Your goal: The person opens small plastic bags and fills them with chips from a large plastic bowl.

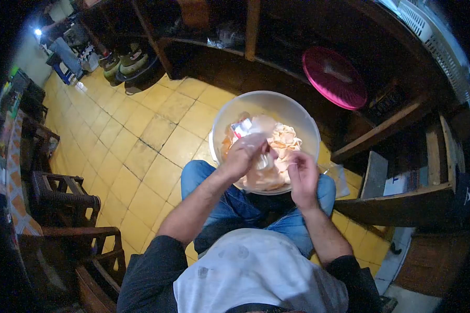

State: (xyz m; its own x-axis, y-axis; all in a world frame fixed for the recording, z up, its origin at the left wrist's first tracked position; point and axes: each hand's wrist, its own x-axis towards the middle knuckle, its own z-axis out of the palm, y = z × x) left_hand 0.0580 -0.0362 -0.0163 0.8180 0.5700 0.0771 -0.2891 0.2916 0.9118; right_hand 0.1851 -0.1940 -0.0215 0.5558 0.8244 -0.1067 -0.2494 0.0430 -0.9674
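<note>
A large translucent white plastic tub (311,125) stands between my knees, holding a heap of pale peach, crumpled soft pieces (286,141). Over its near left side, my left hand (245,152) has its fingers closed, with a pale whitish thing (264,161) showing at the fingertips; I cannot tell what it is. My right hand (304,175) is over the near right rim, its fingers curled in and the thumb close to them. Inside the tub, at the far left, lies a small white packet (242,128) with blue and red print.
A pink plastic lid (334,77) leans against the dark wooden shelving (253,31). A clear plastic bag (339,180) lies by my right knee. Green gas cylinders (133,61) stand far left. Wooden chairs (68,195) line the left of the yellow tiled floor (143,141).
</note>
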